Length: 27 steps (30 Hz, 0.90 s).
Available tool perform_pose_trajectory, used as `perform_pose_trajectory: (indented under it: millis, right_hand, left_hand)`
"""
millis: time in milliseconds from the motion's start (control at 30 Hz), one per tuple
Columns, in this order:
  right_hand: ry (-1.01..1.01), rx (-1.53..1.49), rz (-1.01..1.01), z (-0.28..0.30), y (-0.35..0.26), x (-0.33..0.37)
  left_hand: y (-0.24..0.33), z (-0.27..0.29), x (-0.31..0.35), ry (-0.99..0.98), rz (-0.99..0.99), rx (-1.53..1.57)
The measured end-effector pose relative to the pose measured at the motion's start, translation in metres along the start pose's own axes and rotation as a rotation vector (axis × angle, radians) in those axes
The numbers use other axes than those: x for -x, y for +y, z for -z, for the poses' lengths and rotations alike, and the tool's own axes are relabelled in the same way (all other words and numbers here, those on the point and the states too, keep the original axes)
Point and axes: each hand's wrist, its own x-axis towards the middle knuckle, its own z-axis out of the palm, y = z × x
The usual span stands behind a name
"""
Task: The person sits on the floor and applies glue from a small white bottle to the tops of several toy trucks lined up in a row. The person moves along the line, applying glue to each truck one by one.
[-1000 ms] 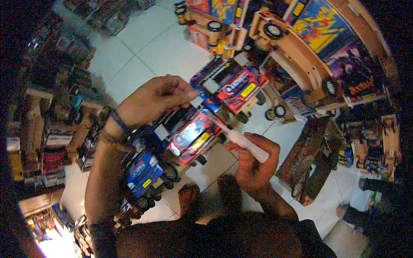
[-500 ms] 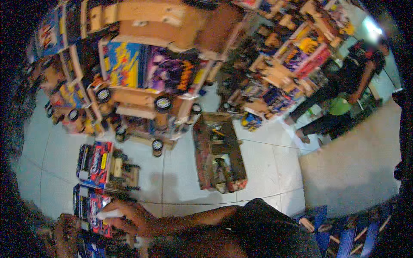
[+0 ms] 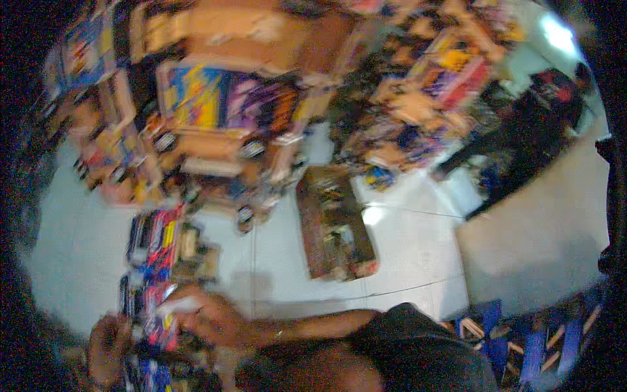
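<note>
At the lower left, my right hand (image 3: 212, 320) is closed on a small white piece (image 3: 185, 305), its exact kind blurred. It is over a wooden toy truck with a red, black and blue printed side panel (image 3: 155, 297). My left hand (image 3: 108, 349) is at the left of that truck, its fingers too smeared to read. A second toy truck with a matching panel (image 3: 153, 242) stands just beyond it. Part of another blue panel (image 3: 145, 372) shows below my hands.
Wooden toy trucks with bright panels (image 3: 196, 98) crowd the far side. A worn brown toolbox (image 3: 336, 228) sits on the tiled floor (image 3: 411, 248). At the right are a beige board-like surface (image 3: 535, 228), a seated person (image 3: 522, 137) and blue slatted pieces (image 3: 532, 349).
The view has shifted slightly and blurred, so the trucks sit further right and the toolbox a little higher. My right hand stays closed on the white piece over the truck's panel.
</note>
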Motion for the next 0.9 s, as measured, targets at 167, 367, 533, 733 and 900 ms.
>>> perform_pose_trajectory:
  millis: [167, 367, 533, 733, 900]
  right_hand:
    - [0.139, 0.095, 0.053, 0.021, -0.005, 0.004]
    - [-0.116, 0.459, 0.298, -0.008, -0.024, -0.012]
    - [-0.131, 0.512, 0.279, -0.014, -0.029, -0.014]
    - [-0.111, 0.469, 0.351, -0.017, -0.022, -0.016]
    - [-0.102, 0.449, 0.365, -0.019, -0.026, -0.02]
  left_hand:
    - [0.003, 0.0, -0.019, -0.105, -0.193, -0.079]
    - [-0.004, 0.023, -0.026, -0.237, -0.176, 0.002]
    - [-0.007, 0.033, -0.02, -0.241, -0.187, -0.038]
    - [-0.004, 0.032, -0.02, -0.233, -0.162, -0.032]
    - [-0.006, 0.031, -0.022, -0.224, -0.17, -0.077]
